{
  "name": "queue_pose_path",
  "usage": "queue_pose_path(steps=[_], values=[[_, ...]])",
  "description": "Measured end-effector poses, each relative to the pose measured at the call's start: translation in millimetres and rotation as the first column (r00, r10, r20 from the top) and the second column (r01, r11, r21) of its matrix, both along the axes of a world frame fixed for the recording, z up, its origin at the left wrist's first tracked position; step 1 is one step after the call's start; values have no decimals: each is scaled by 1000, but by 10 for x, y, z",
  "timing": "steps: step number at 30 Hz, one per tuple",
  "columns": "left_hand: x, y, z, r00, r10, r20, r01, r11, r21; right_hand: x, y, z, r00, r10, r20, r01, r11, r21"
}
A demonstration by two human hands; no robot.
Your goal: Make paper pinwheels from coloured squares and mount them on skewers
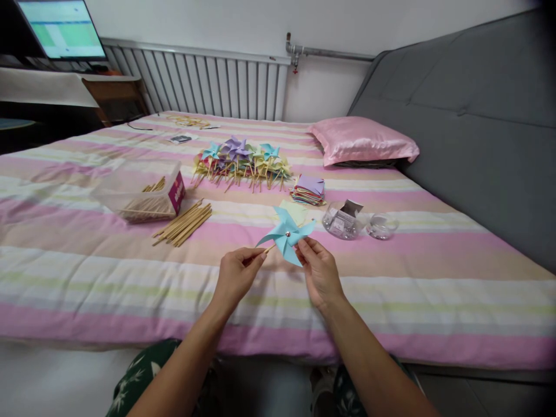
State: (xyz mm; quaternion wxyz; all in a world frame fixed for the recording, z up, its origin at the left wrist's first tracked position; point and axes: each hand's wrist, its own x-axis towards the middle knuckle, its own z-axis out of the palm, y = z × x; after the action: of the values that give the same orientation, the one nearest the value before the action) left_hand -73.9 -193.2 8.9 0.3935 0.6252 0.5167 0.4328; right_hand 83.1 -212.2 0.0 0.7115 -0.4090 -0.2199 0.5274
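A light-blue paper pinwheel [286,233] with a silver pin at its centre is held up over the near part of the bed. My left hand [240,271] pinches its thin wooden stick, just left of the blades. With thumb and fingers, my right hand [319,269] grips the pinwheel at its lower right blade. Behind it lies a pale yellow-green paper sheet [296,209]. A stack of coloured paper squares [308,190] sits beyond. To the right are a clear round tub [341,223] with small shiny pieces and a smaller clear round piece [382,226].
Loose wooden sticks [185,225] lie at left beside a clear plastic box [143,200] holding more. Several finished pinwheels [241,159] are heaped farther back. A pink pillow [362,141] rests against the grey headboard [460,110]. The striped bedspread [108,284] runs to the near edge.
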Motion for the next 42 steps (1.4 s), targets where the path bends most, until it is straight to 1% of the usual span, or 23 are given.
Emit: queue_pose_path(steps=[5, 7, 10, 12, 15, 18, 20, 22, 23, 25, 27, 29, 32, 35, 38, 42], values=[[8, -6, 13, 1000, -7, 9, 7, 1000, 8, -6, -10, 22, 999, -7, 33, 7, 1000, 0], [7, -7, 26, 1000, -5, 3, 5, 1000, 10, 13, -11, 32, 996, -59, 64, 59, 998, -10], [-4, -2, 33, 1000, 20, -11, -19, 1000, 16, 71, -8, 43, 975, -189, 121, 193, 981, -20], [-10, 4, 21, 999, 31, 24, -30, 999, -10, 112, -5, 44, 958, -249, 146, 255, 967, -27], [-4, 11, -8, 989, 37, 146, -22, 994, -104, 139, 3, 33, 960, -254, 118, 263, 963, -65], [19, 15, -17, 955, 93, 283, -39, 981, -190, 117, 13, 0, 974, -210, 82, 219, 967, -127], [34, 18, -15, 921, 144, 363, -63, 972, -225, 81, 14, -30, 980, -175, 89, 188, 969, -159], [43, 22, -16, 885, 181, 429, -79, 966, -244, 30, 2, -59, 989, -100, 114, 118, 978, -172], [46, 24, -19, 867, 193, 459, -81, 964, -252, -1, -10, -71, 990, -35, 135, 58, 983, -174], [52, 23, -30, 828, 211, 519, -75, 960, -271, -72, -45, -96, 971, 139, 195, -105, 978, -178], [66, 12, -40, 782, 236, 578, -67, 952, -298, -151, -87, -124, 920, 306, 246, -267, 947, -181], [92, -14, -42, 743, 265, 615, -69, 944, -324, -230, -125, -157, 875, 398, 275, -364, 916, -168], [148, -82, -20, 710, 305, 634, -53, 922, -383, -330, -166, -199, 834, 440, 333, -416, 898, -144], [193, -158, 13, 678, 319, 662, 42, 882, -469, -397, -189, -222, 812, 429, 395, -420, 900, -114], [201, -210, 33, 682, 314, 660, 91, 859, -504, -439, -204, -243, 821, 445, 357, -432, 894, -121], [163, -218, 49, 678, 307, 668, 104, 860, -500, -488, -210, -280, 839, 439, 323, -405, 899, -169]])
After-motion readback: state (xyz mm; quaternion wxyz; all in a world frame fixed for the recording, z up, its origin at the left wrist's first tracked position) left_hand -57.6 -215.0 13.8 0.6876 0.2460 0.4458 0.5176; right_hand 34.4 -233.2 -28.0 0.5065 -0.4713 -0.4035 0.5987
